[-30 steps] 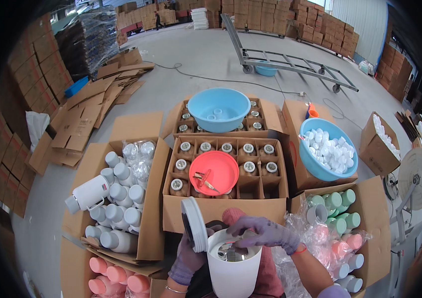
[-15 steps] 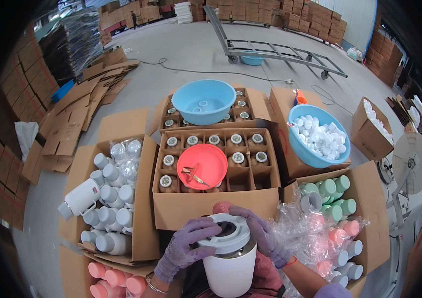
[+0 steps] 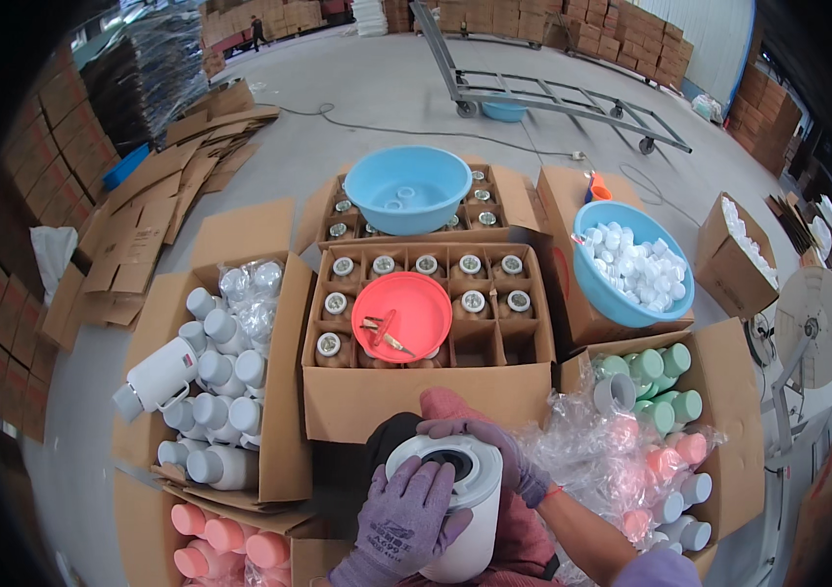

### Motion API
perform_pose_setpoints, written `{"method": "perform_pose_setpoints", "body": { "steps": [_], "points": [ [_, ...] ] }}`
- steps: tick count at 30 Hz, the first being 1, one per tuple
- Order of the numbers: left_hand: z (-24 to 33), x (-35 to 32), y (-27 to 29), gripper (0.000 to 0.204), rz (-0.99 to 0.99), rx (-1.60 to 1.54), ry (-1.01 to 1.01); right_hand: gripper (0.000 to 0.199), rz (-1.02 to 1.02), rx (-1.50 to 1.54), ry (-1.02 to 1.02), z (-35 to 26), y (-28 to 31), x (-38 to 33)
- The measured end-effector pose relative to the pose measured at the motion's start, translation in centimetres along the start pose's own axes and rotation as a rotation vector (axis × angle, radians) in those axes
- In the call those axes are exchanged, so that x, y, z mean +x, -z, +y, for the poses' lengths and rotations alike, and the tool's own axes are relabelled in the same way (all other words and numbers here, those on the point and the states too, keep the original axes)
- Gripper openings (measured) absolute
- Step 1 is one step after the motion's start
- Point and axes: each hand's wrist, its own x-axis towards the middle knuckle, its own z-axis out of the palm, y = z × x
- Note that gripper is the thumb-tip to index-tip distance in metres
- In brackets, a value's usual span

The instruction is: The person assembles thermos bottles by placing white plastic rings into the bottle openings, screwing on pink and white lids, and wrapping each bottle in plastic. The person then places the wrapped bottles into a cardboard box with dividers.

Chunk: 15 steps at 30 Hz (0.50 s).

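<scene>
Both gloved hands clasp a white jug (image 3: 455,509) before the jar-filled divided carton (image 3: 426,401).

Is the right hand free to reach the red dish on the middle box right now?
Probably not at once: the right hand is clasped on the white jug with the left hand. The red dish itself lies uncovered just ahead, nothing between.
</scene>
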Motion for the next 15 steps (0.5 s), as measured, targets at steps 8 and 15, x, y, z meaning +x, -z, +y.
{"method": "perform_pose_setpoints", "body": {
  "steps": [8,15],
  "points": [
    [-6.0,-0.7,-7.4,0.034,0.192,-1.068,0.467,0.045,0.109,-1.411,0.527,-7.5,-6.0,-8.5],
    [-0.6,-6.2,-12.2,0.030,-0.286,-1.406,0.992,0.057,0.916,-1.268,-0.485,-11.2,-8.6,-16.3]
  ]
}}
